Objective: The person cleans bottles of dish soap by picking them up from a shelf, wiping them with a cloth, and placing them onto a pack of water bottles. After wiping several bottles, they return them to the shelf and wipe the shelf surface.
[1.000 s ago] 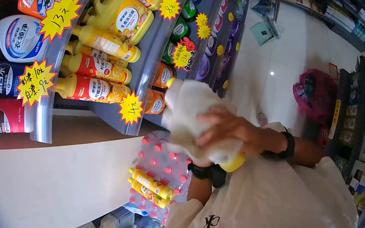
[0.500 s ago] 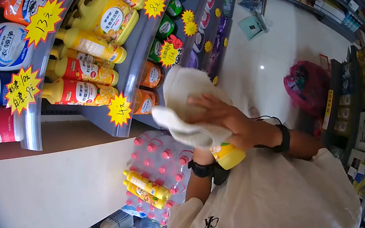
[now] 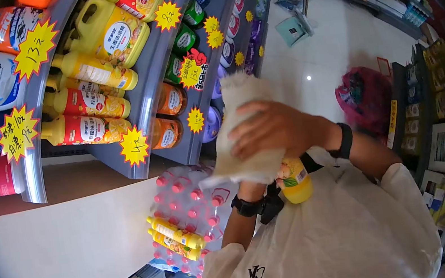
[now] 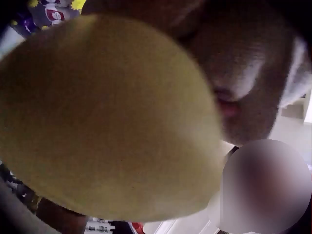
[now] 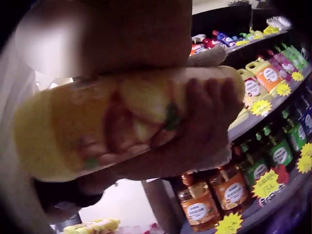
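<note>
Slick bottle, two hands on the job

Here's the bottle [image 3: 297,182], up in mid-air close to the shirt [image 3: 332,231], lying roughly level, base near, neck end far. Looks like thin, smooth plastic to me: I'd expect a little give under a squeeze, a slippery skin, and a fair weight if it's full. Not fragile, I'd say, though a hard pinch could dent it.

My left hand [image 5: 202,119] has it from below, fingers wrapped round the body toward the neck end. Good spot, but I'd judge the middle better for balance, since the base end hangs unsupported.

Over the far part lies the cloth [image 3: 243,164], soft and floppy; bunched, it should lend some friction. My right hand [image 3: 280,128] has it, fingers bent across the top; the thumb's hidden, so how hard it grips I can't tell.

Moving out: near left, a pair of yellow bottles [image 3: 176,235] lies on the pack [image 3: 178,187] of pink-capped ones. Beyond, the shelf [image 3: 169,146] runs off to the far left. Far right, a pink bag [image 3: 365,99] sits on the floor [image 3: 311,58].
</note>
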`<action>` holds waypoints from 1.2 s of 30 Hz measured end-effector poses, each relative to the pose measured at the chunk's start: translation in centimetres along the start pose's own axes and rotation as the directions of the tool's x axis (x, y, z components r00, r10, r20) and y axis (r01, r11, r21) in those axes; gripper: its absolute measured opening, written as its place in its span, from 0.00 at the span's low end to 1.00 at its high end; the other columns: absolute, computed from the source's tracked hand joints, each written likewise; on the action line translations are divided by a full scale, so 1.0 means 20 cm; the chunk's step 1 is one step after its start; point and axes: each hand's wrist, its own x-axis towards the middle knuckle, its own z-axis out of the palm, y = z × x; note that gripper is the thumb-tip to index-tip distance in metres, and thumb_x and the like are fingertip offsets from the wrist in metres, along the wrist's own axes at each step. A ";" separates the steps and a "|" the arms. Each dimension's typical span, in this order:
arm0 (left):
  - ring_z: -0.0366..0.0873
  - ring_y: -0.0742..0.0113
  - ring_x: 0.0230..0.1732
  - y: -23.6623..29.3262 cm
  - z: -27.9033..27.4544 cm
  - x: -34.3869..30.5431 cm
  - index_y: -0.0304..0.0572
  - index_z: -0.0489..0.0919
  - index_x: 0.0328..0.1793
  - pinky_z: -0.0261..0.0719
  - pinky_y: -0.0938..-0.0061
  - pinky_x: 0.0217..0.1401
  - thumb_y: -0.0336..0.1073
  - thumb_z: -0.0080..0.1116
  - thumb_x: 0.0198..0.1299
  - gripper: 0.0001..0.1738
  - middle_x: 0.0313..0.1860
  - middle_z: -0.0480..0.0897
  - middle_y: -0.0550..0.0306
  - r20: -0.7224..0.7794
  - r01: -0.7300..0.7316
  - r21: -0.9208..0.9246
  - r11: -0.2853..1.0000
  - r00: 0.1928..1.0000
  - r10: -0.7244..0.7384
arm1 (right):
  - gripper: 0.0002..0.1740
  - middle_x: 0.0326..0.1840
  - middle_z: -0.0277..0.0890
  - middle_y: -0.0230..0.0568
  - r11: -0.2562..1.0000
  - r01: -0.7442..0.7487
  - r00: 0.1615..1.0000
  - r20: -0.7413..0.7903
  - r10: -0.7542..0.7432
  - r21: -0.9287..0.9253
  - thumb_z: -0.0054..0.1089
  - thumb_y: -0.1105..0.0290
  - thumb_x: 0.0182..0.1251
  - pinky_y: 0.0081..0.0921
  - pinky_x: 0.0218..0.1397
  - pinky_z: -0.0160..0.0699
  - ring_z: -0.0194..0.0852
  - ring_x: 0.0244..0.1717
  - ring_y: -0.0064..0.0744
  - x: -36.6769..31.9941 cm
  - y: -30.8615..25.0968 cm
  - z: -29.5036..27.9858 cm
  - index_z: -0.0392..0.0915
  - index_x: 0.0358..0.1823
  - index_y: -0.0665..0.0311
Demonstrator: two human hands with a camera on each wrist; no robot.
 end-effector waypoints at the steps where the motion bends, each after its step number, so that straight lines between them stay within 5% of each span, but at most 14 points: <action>1: 0.64 0.57 0.64 -0.01 0.00 0.01 0.40 0.58 0.68 0.61 0.64 0.69 0.52 0.39 0.68 0.30 0.61 0.67 0.50 0.001 0.005 -0.004 1.000 1.000 -0.005 | 0.23 0.55 0.75 0.37 0.998 -0.043 0.998 -0.053 0.046 0.047 0.46 0.50 0.64 0.46 0.73 0.45 0.66 0.64 0.36 -0.01 0.02 -0.02 0.77 0.50 0.58; 6: 0.66 0.56 0.62 0.01 -0.01 0.03 0.38 0.60 0.66 0.62 0.62 0.68 0.51 0.40 0.67 0.29 0.59 0.69 0.48 0.005 0.001 -0.021 1.000 1.000 -0.001 | 0.28 0.63 0.70 0.40 0.906 -0.365 0.870 -0.268 0.414 0.213 0.40 0.47 0.68 0.47 0.76 0.33 0.58 0.70 0.42 -0.07 0.00 0.10 0.75 0.57 0.59; 10: 0.67 0.55 0.61 0.04 -0.01 0.01 0.37 0.61 0.65 0.63 0.62 0.67 0.50 0.41 0.66 0.29 0.58 0.70 0.47 0.005 -0.006 -0.021 1.000 1.000 0.006 | 0.23 0.63 0.69 0.38 0.909 -0.197 0.973 -0.042 0.228 0.368 0.46 0.60 0.64 0.48 0.76 0.33 0.57 0.70 0.45 -0.16 -0.18 0.14 0.74 0.58 0.59; 12: 0.67 0.55 0.61 0.05 -0.01 0.01 0.36 0.61 0.65 0.63 0.61 0.67 0.50 0.41 0.66 0.29 0.57 0.70 0.47 -0.003 -0.007 -0.018 1.000 1.000 0.007 | 0.23 0.61 0.70 0.36 0.937 -0.063 0.990 0.142 0.014 0.343 0.46 0.64 0.62 0.50 0.76 0.33 0.58 0.70 0.43 -0.13 -0.24 0.11 0.73 0.59 0.59; 16: 0.69 0.54 0.60 0.03 -0.01 0.02 0.35 0.63 0.64 0.64 0.60 0.66 0.49 0.42 0.66 0.28 0.55 0.72 0.46 0.002 -0.004 -0.029 1.000 1.000 0.004 | 0.26 0.60 0.72 0.35 0.983 -0.045 0.984 0.177 0.014 0.176 0.38 0.54 0.65 0.50 0.75 0.32 0.58 0.71 0.40 -0.02 -0.11 0.01 0.75 0.56 0.61; 22: 0.70 0.53 0.58 0.08 -0.03 0.00 0.33 0.64 0.62 0.65 0.59 0.65 0.48 0.43 0.65 0.27 0.53 0.73 0.44 0.009 -0.084 -0.066 0.994 0.996 0.085 | 0.40 0.60 0.72 0.44 0.856 -0.254 0.913 -0.181 0.366 0.451 0.36 0.37 0.63 0.50 0.76 0.24 0.56 0.71 0.43 0.07 0.01 0.06 0.75 0.53 0.68; 27: 0.72 0.52 0.57 0.32 -0.06 -0.16 0.32 0.66 0.60 0.66 0.58 0.64 0.47 0.45 0.65 0.27 0.51 0.75 0.43 -0.046 -0.312 -0.022 0.950 0.949 0.311 | 0.23 0.49 0.77 0.47 0.598 -0.381 0.868 0.049 0.495 0.705 0.55 0.64 0.57 0.33 0.64 0.62 0.72 0.57 0.38 -0.15 0.01 0.15 0.74 0.53 0.68; 30: 0.76 0.49 0.48 0.43 -0.09 -0.34 0.28 0.67 0.56 0.72 0.57 0.57 0.40 0.48 0.62 0.23 0.43 0.77 0.42 -0.287 -0.406 0.208 0.890 0.844 0.452 | 0.20 0.42 0.79 0.46 0.566 -0.560 0.750 0.080 0.657 0.605 0.58 0.67 0.55 0.28 0.52 0.71 0.76 0.47 0.31 -0.09 0.03 0.17 0.75 0.48 0.69; 32: 0.79 0.55 0.40 0.50 -0.15 -0.47 0.33 0.68 0.53 0.80 0.62 0.44 0.38 0.54 0.59 0.20 0.40 0.79 0.48 -0.472 -0.332 0.584 0.740 0.603 0.643 | 0.19 0.39 0.78 0.45 0.603 -0.603 0.721 0.033 0.692 0.522 0.60 0.67 0.54 0.26 0.46 0.72 0.76 0.42 0.27 0.07 0.06 0.27 0.75 0.45 0.70; 34: 0.80 0.60 0.37 0.59 -0.26 -0.63 0.36 0.68 0.48 0.79 0.70 0.38 0.31 0.59 0.55 0.16 0.39 0.79 0.50 -0.480 -0.158 0.767 0.622 0.503 0.719 | 0.21 0.41 0.78 0.50 0.620 -0.665 0.745 0.308 0.592 0.417 0.62 0.62 0.55 0.30 0.47 0.74 0.79 0.42 0.37 0.15 0.08 0.43 0.74 0.46 0.68; 35: 0.80 0.59 0.37 0.61 -0.29 -0.69 0.34 0.67 0.47 0.79 0.70 0.38 0.32 0.61 0.54 0.19 0.38 0.79 0.49 -0.430 -0.038 0.870 0.491 0.429 0.795 | 0.24 0.36 0.78 0.45 0.601 -0.707 0.703 0.463 0.540 0.374 0.62 0.60 0.58 0.27 0.44 0.74 0.77 0.38 0.31 0.18 0.07 0.54 0.72 0.51 0.67; 36: 0.80 0.58 0.37 0.62 -0.30 -0.73 0.33 0.67 0.47 0.79 0.69 0.37 0.34 0.63 0.53 0.21 0.38 0.79 0.48 -0.362 0.100 0.931 0.350 0.366 0.857 | 0.30 0.38 0.79 0.51 0.651 -0.688 0.701 0.528 0.479 0.322 0.61 0.54 0.60 0.30 0.43 0.75 0.80 0.39 0.37 0.22 0.03 0.66 0.68 0.55 0.69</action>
